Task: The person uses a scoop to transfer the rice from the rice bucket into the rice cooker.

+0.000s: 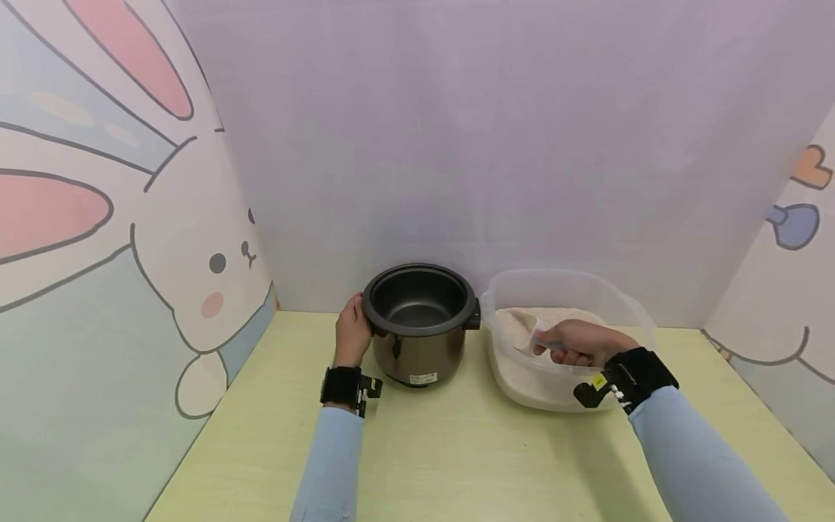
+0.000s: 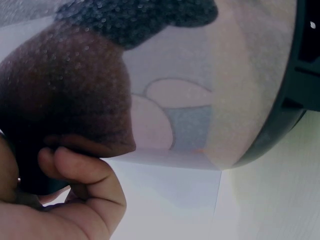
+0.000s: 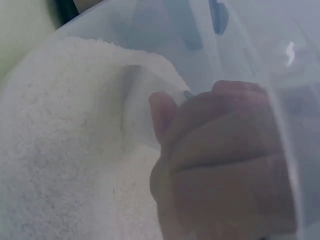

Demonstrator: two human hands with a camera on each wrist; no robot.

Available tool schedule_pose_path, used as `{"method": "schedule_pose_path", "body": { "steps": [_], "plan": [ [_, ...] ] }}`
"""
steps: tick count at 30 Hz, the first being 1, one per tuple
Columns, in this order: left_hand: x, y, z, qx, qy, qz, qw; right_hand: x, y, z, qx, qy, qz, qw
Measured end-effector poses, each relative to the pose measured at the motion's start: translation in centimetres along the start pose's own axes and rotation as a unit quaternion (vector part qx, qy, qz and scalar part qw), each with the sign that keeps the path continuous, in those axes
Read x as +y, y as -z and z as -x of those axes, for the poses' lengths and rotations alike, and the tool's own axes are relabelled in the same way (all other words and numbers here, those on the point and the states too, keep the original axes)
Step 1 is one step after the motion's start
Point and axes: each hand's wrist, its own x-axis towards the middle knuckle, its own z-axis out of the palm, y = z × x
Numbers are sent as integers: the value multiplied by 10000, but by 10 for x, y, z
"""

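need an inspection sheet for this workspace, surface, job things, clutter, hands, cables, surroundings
Surface: pale yellow-green tabletop.
Pot: dark, upright, lidless, no rice seen inside.
Tub: translucent, right of the pot, part-filled with white rice.
Scoop: pale, inside the tub, at the rice.
Clutter: nothing seen.
Left hand: grips the pot at its left side.
Right hand: inside the tub, holding the scoop.
Cables: nothing seen.
Surroundings: plain pale backdrop behind; cartoon rabbit on the left wall, cartoon shapes on the right.
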Motion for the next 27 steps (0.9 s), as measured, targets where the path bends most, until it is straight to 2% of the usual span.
{"method": "schedule_pose_path", "body": {
  "steps": [4, 10, 22, 27],
  "plan": [
    [1, 1, 1, -14, 40, 33, 10000, 0, 1, 2, -205, 170, -614, 9978],
    [3, 0, 1, -65, 109, 28, 9999, 1, 4, 4, -235, 316, -1483, 9882],
    [1, 0, 0, -53, 180, 7, 9998, 3, 9, 6, -229, 534, -2099, 9760],
    [1, 0, 0, -5, 190, 47, 9998, -5, 7, 11, -237, 656, -2527, 9650]
  ]
}}
